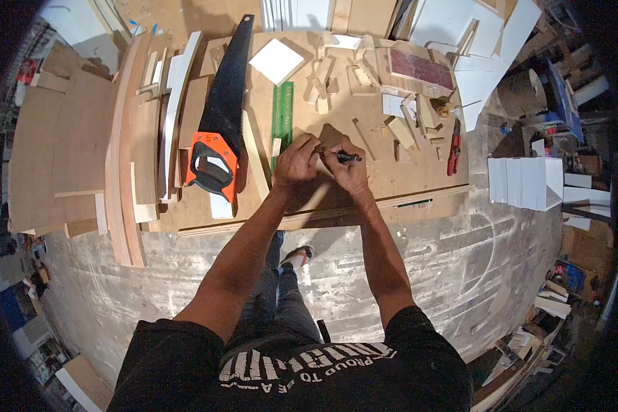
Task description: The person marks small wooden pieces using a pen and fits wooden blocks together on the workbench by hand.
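Over the front of the wooden workbench (220, 214), my two hands are close together. My right hand (348, 168) is closed around a black pen-like tool (349, 158). My left hand (297, 162) is closed, its fingertips meeting the right ones at a small piece that I cannot make out. A green ruler (282, 113) lies just beyond my left hand, partly hidden by it. Left of it, a handsaw with an orange and black handle (213, 163) lies with its blade pointing away from me. A thin wood strip (255, 154) rests between saw and left hand.
Small wood blocks (401, 132) are scattered at the bench's right, with a dark red board (420, 71), a screwdriver (445, 111) and a red-black knife (454, 147). A white square (276, 62) lies at the back. Long boards (120, 165) stand at the left.
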Available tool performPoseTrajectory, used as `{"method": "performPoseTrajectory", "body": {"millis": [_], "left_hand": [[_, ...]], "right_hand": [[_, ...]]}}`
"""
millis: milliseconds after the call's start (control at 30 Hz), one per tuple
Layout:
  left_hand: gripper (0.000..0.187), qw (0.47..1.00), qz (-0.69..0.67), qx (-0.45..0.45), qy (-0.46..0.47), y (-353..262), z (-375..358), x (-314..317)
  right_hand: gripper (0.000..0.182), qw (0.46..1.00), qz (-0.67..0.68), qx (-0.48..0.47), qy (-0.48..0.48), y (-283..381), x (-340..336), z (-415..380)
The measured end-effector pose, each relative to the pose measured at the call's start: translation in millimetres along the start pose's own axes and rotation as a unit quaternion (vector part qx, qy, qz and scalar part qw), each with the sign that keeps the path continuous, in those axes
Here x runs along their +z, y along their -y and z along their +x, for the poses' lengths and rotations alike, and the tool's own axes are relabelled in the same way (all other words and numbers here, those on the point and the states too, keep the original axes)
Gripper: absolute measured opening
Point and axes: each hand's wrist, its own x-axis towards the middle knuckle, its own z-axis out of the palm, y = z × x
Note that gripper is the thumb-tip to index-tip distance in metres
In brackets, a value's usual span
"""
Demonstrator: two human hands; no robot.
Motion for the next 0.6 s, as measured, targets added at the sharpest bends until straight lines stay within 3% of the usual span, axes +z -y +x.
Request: {"method": "performPoseTrajectory", "body": {"millis": [100,300,500,600], "left_hand": [[0.032,1.000,0.004,0.002,-0.005,1,-1,1],[0.034,1.000,0.003,-0.014,0.006,0,-2,1],[0.032,1.000,0.012,-0.017,0.014,2,-1,2],[0.031,0.999,0.011,-0.028,0.020,-1,1,1]], "right_hand": [[0.010,0.999,-0.042,0.001,0.011,-3,-2,0],[0.007,0.999,0.005,0.030,-0.017,12,3,0],[0.008,0.997,-0.009,-0.019,-0.069,9,5,-2],[0.006,0.970,0.169,0.126,-0.117,1,-2,-3]]}}
